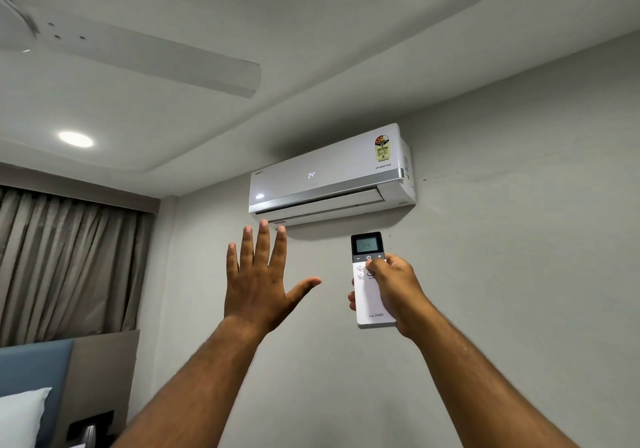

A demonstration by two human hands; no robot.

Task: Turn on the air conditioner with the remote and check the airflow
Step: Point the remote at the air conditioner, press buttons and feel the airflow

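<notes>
A white split air conditioner hangs high on the wall, its front panel lit with "24°" and its lower flap slightly apart from the body. My left hand is raised below its left end, palm towards the unit, fingers spread, fingertips just under the vent. My right hand holds a white remote upright with its dark lit screen on top, aimed at the unit. My thumb rests on the buttons just below the power key.
A white ceiling fan blade reaches across the upper left. A round ceiling light glows above grey-brown curtains. At the lower left are a blue headboard, a white pillow and a dark wall socket.
</notes>
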